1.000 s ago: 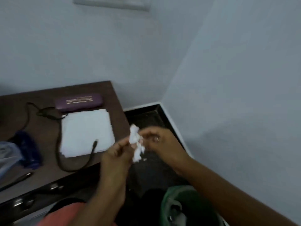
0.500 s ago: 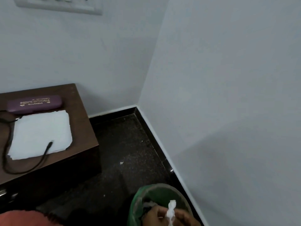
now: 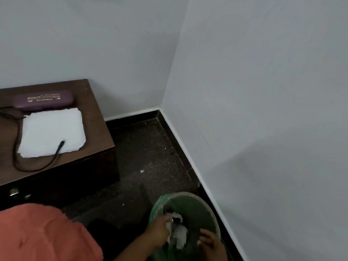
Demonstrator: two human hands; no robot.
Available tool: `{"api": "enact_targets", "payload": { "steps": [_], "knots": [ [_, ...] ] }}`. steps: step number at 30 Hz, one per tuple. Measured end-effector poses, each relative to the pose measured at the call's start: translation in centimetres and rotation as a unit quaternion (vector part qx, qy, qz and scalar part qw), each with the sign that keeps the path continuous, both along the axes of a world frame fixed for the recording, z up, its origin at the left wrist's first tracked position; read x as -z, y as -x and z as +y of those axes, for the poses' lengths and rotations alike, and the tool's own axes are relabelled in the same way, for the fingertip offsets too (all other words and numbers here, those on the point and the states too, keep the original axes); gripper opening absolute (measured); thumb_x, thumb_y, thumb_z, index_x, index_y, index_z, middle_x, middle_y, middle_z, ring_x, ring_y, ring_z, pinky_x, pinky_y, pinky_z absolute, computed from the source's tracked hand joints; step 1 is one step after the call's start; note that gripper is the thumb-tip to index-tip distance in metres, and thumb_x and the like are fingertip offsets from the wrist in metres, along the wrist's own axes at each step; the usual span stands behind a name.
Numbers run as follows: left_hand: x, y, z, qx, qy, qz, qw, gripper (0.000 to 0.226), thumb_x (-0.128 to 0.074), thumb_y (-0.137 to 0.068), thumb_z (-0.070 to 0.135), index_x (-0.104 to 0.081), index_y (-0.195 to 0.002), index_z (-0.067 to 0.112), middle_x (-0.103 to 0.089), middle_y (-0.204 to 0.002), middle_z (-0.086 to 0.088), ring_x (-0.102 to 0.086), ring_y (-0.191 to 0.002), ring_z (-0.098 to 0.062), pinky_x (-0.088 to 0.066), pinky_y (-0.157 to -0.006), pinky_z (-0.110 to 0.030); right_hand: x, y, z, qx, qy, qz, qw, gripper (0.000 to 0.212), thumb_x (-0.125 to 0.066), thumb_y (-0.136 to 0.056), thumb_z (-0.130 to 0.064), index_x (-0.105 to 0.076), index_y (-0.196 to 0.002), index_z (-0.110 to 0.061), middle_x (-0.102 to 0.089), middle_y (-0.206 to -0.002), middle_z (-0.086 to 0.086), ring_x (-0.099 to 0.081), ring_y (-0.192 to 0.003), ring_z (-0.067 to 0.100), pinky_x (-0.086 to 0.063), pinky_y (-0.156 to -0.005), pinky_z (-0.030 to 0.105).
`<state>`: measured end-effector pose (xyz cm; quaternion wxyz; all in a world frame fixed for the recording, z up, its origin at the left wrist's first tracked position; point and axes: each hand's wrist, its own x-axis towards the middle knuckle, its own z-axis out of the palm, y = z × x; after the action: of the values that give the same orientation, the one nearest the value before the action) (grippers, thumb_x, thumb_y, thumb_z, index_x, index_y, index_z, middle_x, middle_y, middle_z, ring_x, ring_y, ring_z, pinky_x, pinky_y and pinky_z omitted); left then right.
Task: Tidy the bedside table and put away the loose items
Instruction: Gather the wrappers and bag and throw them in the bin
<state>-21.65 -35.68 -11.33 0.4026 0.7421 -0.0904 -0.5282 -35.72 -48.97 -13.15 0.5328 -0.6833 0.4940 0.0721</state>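
Down inside the green bin point(image 3: 200, 209) sits the crumpled tissue point(image 3: 180, 236), pinched by the left hand point(image 3: 160, 231); the right hand point(image 3: 210, 243) hangs beside it, fingers loose and apparently empty. Nearby, the bedside table point(image 3: 95, 121) carries paper point(image 3: 52, 131), cable point(image 3: 59, 147) and a purple case point(image 3: 43, 99).

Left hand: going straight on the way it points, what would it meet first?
The left hand points into the round green waste bin; the crumpled white tissue paper lies right ahead, probably first.

The person is wearing a salmon-orange, softly creased cloth garment point(image 3: 37, 232) at the near left; both forearms point(image 3: 135, 251) are showing bare.
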Motion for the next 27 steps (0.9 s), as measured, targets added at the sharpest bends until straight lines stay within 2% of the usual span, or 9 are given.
{"api": "enact_targets", "payload": {
  "steps": [4,7,9,12,15,19,22,24,27],
  "knots": [
    [-4.6,-3.5,0.8,-0.144,0.059,0.032,0.987,0.037,-0.047,-0.090,-0.007,-0.053,-0.126,-0.001,-0.060,-0.124,-0.016,-0.057,-0.107,-0.021,-0.045,-0.090,-0.029,-3.3,-4.5,1.7,0.023,0.007,-0.055,0.998,0.030,-0.065,-0.075,0.017,-0.062,-0.105,0.013,-0.066,-0.102,0.027,-0.063,-0.081,0.022,-0.050,-0.070,0.012],
    [-9.2,-7.2,4.0,-0.268,0.143,-0.007,0.953,0.032,-0.051,-0.091,-0.002,-0.057,-0.121,0.007,-0.060,-0.112,-0.003,-0.055,-0.098,-0.007,-0.044,-0.074,-0.007,-6.5,-10.2,4.0,-0.055,0.041,-0.115,0.991,0.025,-0.070,-0.070,0.016,-0.069,-0.092,0.006,-0.072,-0.081,0.017,-0.066,-0.063,0.004,-0.049,-0.059,0.004],
    [-11.7,-9.8,8.2,-0.327,0.174,-0.082,0.925,0.028,-0.052,-0.090,-0.002,-0.060,-0.113,0.011,-0.062,-0.104,0.003,-0.058,-0.085,0.006,-0.042,-0.067,0.001,-9.2,-14.5,6.7,-0.133,0.011,-0.153,0.979,0.027,-0.070,-0.073,0.012,-0.068,-0.091,-0.008,-0.071,-0.079,0.007,-0.066,-0.068,0.009,-0.047,-0.056,0.003],
    [-13.7,-12.2,16.9,-0.431,0.194,-0.165,0.866,0.025,-0.052,-0.089,-0.004,-0.062,-0.104,0.013,-0.065,-0.098,0.004,-0.059,-0.079,0.010,-0.045,-0.071,-0.004,-12.3,-20.8,12.5,-0.255,-0.033,-0.184,0.949,0.032,-0.070,-0.075,0.006,-0.064,-0.091,-0.021,-0.068,-0.089,0.004,-0.065,-0.084,0.016,-0.050,-0.067,0.008],
    [-14.0,-12.7,24.9,-0.550,0.150,-0.236,0.787,0.025,-0.053,-0.089,-0.001,-0.064,-0.099,0.018,-0.067,-0.096,0.006,-0.060,-0.076,0.010,-0.047,-0.078,-0.017,-14.5,-26.2,19.7,-0.374,-0.055,-0.218,0.900,0.038,-0.072,-0.077,-0.006,-0.060,-0.102,-0.032,-0.064,-0.106,-0.005,-0.062,-0.097,0.005,-0.049,-0.078,0.015],
    [-12.1,-14.2,32.4,-0.704,0.011,-0.258,0.661,0.032,-0.058,-0.088,0.003,-0.053,-0.118,0.012,-0.055,-0.122,-0.010,-0.055,-0.102,-0.019,-0.044,-0.089,-0.033,-15.9,-33.2,29.1,-0.486,-0.015,-0.267,0.832,0.063,-0.074,-0.076,-0.014,-0.046,-0.131,-0.025,-0.049,-0.125,-0.004,-0.052,-0.110,0.006,-0.044,-0.089,0.013],
    [-10.9,-16.4,35.1,-0.719,-0.005,-0.200,0.666,0.052,-0.053,-0.089,0.000,-0.037,-0.139,0.007,-0.042,-0.142,-0.014,-0.045,-0.127,-0.028,-0.037,-0.108,-0.043,-15.6,-37.5,35.0,-0.519,0.004,-0.261,0.814,0.080,-0.075,-0.076,-0.014,-0.031,-0.143,-0.015,-0.036,-0.143,0.007,-0.043,-0.127,0.020,-0.042,-0.104,0.036],
    [-10.6,-18.0,35.4,-0.704,0.041,-0.207,0.678,0.050,-0.047,-0.089,-0.008,-0.039,-0.133,0.014,-0.046,-0.137,-0.012,-0.046,-0.126,-0.028,-0.039,-0.104,-0.038,-15.0,-39.4,37.8,-0.520,-0.023,-0.242,0.819,0.085,-0.074,-0.077,-0.012,-0.025,-0.145,-0.015,-0.032,-0.147,0.008,-0.042,-0.126,0.019,-0.041,-0.102,0.034],
    [-10.9,-19.7,34.9,-0.648,0.098,-0.226,0.720,0.046,-0.039,-0.091,-0.010,-0.038,-0.125,0.022,-0.054,-0.128,-0.011,-0.055,-0.114,-0.025,-0.044,-0.099,-0.039,-14.0,-40.5,40.5,-0.489,-0.153,-0.200,0.835,0.085,-0.070,-0.079,-0.009,-0.020,-0.146,-0.024,-0.042,-0.136,-0.003,-0.048,-0.119,0.016,-0.047,-0.090,0.029]
  ]
}}
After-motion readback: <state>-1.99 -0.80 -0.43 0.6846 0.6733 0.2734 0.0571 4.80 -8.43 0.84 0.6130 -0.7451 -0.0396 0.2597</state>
